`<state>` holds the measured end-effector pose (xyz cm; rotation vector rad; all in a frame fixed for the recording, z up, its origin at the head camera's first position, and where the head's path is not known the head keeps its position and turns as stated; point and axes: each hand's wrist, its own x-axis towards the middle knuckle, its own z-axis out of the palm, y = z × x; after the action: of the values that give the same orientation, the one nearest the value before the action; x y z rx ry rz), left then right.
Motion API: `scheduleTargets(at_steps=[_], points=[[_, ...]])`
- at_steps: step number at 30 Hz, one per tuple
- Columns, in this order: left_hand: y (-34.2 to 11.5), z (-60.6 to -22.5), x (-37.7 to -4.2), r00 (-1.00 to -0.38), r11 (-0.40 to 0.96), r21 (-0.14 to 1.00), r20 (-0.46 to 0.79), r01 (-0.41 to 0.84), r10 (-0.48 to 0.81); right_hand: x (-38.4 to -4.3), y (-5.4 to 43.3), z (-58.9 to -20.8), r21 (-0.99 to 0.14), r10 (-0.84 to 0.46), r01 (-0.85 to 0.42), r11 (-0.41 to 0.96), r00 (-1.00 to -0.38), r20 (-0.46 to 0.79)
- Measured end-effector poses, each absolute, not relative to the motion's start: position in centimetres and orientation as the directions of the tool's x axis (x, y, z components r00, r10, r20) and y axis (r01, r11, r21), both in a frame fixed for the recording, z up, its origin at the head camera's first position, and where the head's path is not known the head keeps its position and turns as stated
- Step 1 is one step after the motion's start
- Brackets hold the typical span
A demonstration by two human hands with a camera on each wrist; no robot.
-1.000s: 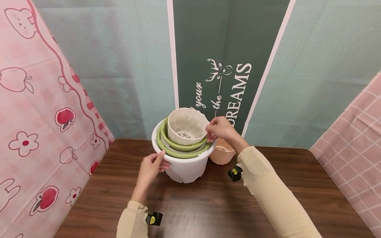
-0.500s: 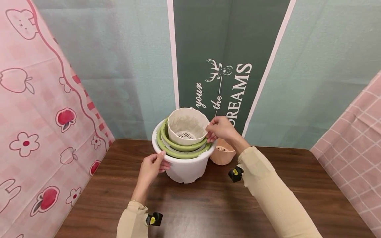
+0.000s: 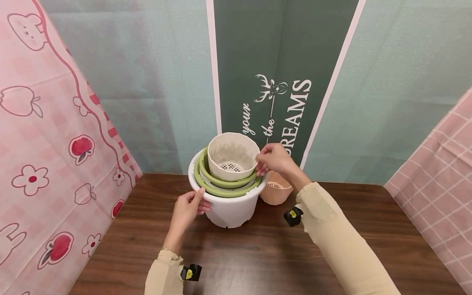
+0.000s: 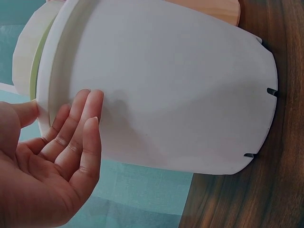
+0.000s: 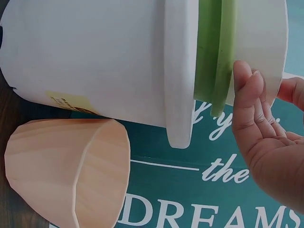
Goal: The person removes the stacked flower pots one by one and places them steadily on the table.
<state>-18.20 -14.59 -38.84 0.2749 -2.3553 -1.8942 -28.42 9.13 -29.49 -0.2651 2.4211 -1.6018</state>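
A large white flower pot [image 3: 230, 215] stands upright on the table, with green-rimmed pots [image 3: 228, 192] nested inside it. Topmost in the stack sits a cream flower pot [image 3: 233, 152] with a wavy rim and a perforated bottom. My left hand [image 3: 187, 206] holds the white pot's rim at the front left, thumb on top and fingers along the outer wall. On the opposite side, my right hand [image 3: 273, 159] pinches the cream pot's rim, its fingers [image 5: 247, 97] against the outer wall beside the green rim. The lower parts of the nested pots are hidden.
A small peach flower pot [image 3: 275, 190] stands close to the white pot's right side, partly behind my right wrist. The dark wooden table [image 3: 236, 258] ends at a green printed cloth [image 3: 287, 49] at the back. Pink cloths hang at both sides.
The cream pot and my right hand have risen very slightly. My left hand keeps its place on the white pot's rim.
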Motion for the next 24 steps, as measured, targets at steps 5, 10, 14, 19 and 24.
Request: scheduleTargets(at_steps=[5,10,14,19,24], points=[[-14.6,-38.8,-18.1,-0.978,0.201,0.977,-0.032,-0.075,-0.206,-28.4,9.3,-29.4,-0.922,-0.269,-0.044,0.385,-0.961,-0.066],[-14.6,-38.8,-18.1,-0.978,0.193,0.978,-0.038,-0.079,-0.206,-28.2,9.4,-29.1,-0.924,-0.269,-0.056,0.379,-0.962,-0.052],[-14.6,-38.8,-18.2,-0.978,0.194,0.978,-0.039,-0.080,-0.206,-28.0,9.6,-28.7,-0.928,-0.274,-0.059,0.367,-0.961,-0.048],[-14.5,-38.8,-18.2,-0.978,0.193,0.978,-0.035,-0.075,-0.204,-27.9,9.7,-28.2,-0.939,-0.276,-0.058,0.339,-0.960,-0.040],[-14.5,-38.7,-18.1,-0.978,0.186,0.979,-0.040,-0.079,-0.205,-27.9,9.8,-27.9,-0.943,-0.280,-0.061,0.327,-0.959,-0.035]])
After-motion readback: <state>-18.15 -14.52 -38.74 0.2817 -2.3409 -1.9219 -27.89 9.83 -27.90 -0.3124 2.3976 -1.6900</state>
